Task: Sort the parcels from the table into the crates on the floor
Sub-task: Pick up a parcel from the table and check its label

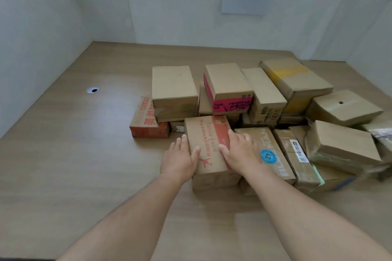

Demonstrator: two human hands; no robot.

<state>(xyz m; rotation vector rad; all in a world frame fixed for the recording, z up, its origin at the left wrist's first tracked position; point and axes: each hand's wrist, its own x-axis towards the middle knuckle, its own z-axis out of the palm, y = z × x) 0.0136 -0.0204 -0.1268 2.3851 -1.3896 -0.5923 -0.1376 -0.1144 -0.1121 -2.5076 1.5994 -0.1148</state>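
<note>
Head view: left hand (180, 155) and right hand (240, 150) press, fingers straight, against both sides of the near box (209, 133). Many parcels (297, 78) crowd the table (84, 154); crates unseen. Sorting judged mostly outstanding.

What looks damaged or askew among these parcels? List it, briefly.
The cardboard box at the far right has a round hole in its top. The tape-wrapped box in front of it sits tilted on the parcels under it, its wrapping crumpled. The rest are stacked loosely but look intact.
</note>
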